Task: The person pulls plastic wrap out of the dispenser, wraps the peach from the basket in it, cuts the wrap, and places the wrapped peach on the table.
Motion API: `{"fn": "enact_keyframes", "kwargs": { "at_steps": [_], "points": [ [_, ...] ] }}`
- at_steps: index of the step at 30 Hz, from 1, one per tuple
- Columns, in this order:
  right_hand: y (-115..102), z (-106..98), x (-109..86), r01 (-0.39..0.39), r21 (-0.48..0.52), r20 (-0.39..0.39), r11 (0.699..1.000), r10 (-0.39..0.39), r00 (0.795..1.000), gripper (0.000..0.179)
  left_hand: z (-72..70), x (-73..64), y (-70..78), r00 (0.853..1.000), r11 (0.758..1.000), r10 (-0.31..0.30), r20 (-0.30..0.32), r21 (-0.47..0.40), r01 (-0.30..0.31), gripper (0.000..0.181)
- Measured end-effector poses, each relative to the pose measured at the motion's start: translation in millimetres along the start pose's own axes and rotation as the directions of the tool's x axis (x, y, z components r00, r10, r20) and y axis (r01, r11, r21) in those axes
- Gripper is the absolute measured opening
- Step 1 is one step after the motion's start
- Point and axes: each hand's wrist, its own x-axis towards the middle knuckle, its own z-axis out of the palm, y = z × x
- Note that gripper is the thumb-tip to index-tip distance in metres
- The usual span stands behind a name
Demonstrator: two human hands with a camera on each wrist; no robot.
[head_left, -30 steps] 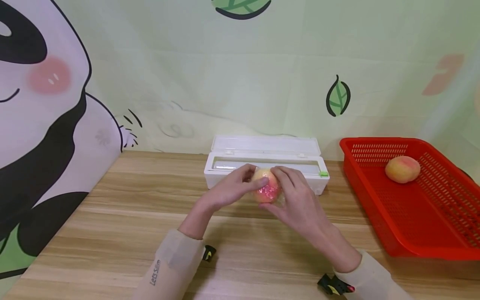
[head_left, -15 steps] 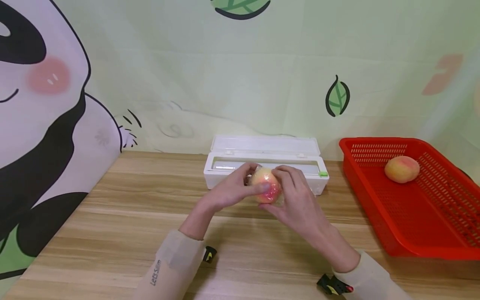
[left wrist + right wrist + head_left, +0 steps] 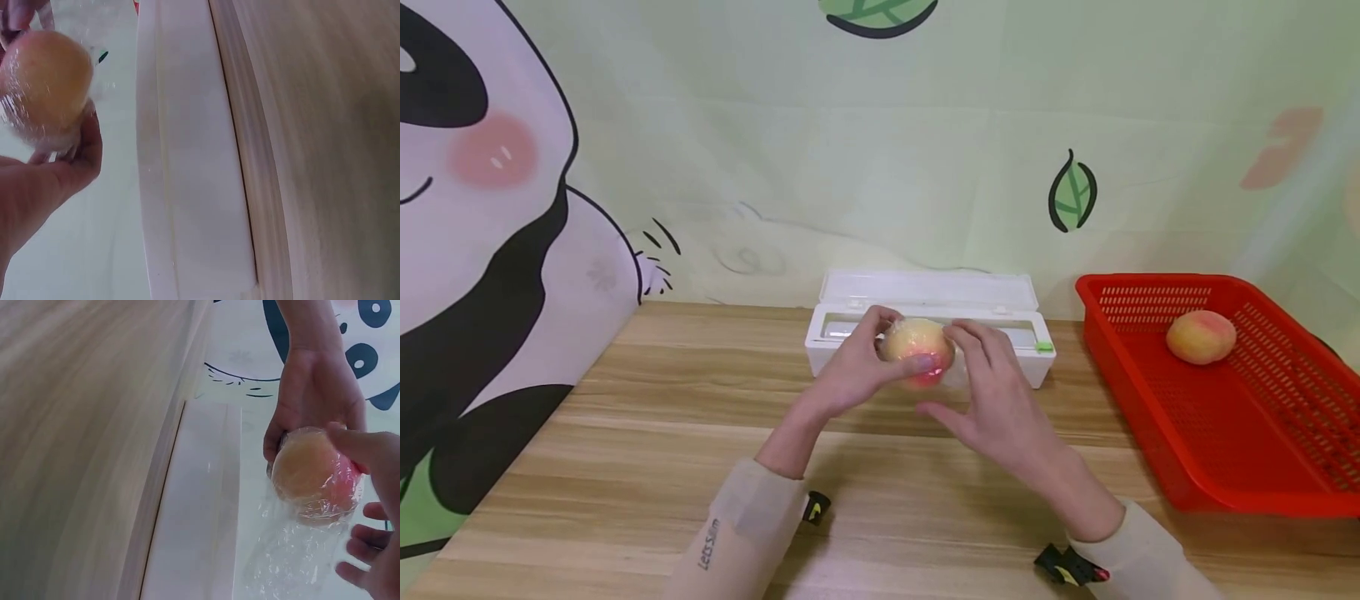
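Observation:
In the head view my left hand (image 3: 853, 367) grips a yellow-and-pink peach (image 3: 917, 340), its thumb across the near side. Clear plastic film, glossy and wrinkled, wraps the fruit; a loose length of film (image 3: 284, 562) trails from it in the right wrist view. My right hand (image 3: 1007, 404) is beside the peach's right side, fingertips right at its edge and thumb spread away below. The left wrist view shows the wrapped peach (image 3: 53, 78) resting against my left fingers. Just behind the hands stands a white film dispenser box (image 3: 1036, 367), its lid (image 3: 928, 290) raised.
A red plastic basket (image 3: 1157, 467) stands on the right of the wooden table (image 3: 700, 425) with another peach (image 3: 1201, 337) in it. A green slider (image 3: 1043, 347) sits at the box's right end. Behind hangs a printed panda backdrop (image 3: 880, 183).
The left hand has raised the wrapped peach slightly and turned it, moving a little left. The right thumb has come away from the fruit and the right hand's grip has loosened.

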Motion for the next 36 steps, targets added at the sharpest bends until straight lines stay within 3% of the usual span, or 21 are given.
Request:
{"fn": "enact_keyframes", "kwargs": {
  "at_steps": [5,8,12,17,21,26,31,36],
  "points": [
    [-0.5,0.5,-2.8,-0.004,0.061,-0.129,0.998,0.011,0.992,0.037,-0.8,1.7,0.4,0.993,1.000,-0.016,-0.114,-0.004,0.016,0.072],
    [-2.5,1.6,-5.3,-0.037,0.135,-0.159,0.990,0.059,0.986,0.018,0.1,2.7,1.0,0.987,1.000,-0.009,-0.158,-0.028,0.005,0.074],
    [-3.7,3.2,-6.6,-0.130,0.248,-0.128,0.960,0.165,0.978,0.018,1.9,3.4,1.3,0.981,0.998,0.002,-0.195,-0.054,-0.013,0.075],
    [-3.9,3.1,-5.2,-0.236,0.393,-0.088,0.889,0.291,0.953,0.028,4.1,3.3,2.5,0.975,0.994,0.021,-0.220,-0.096,-0.043,0.072],
    [-3.1,1.8,-3.7,-0.305,0.446,-0.044,0.841,0.361,0.931,0.034,5.2,2.8,3.8,0.972,0.990,0.023,-0.233,-0.131,-0.055,0.070],
    [-1.0,0.3,-1.5,-0.349,0.475,-0.007,0.808,0.400,0.917,0.037,5.8,2.1,5.0,0.973,0.991,0.034,-0.229,-0.122,-0.063,0.070],
    [0.9,-0.8,0.1,-0.363,0.506,0.006,0.783,0.417,0.909,0.035,6.5,0.8,6.7,0.982,0.992,0.043,-0.182,-0.106,-0.063,0.070],
    [1.6,-4.1,0.7,-0.392,0.515,0.042,0.763,0.434,0.900,0.035,8.1,0.4,7.0,0.982,0.990,0.101,-0.156,-0.083,-0.115,0.066]
  ]
}}
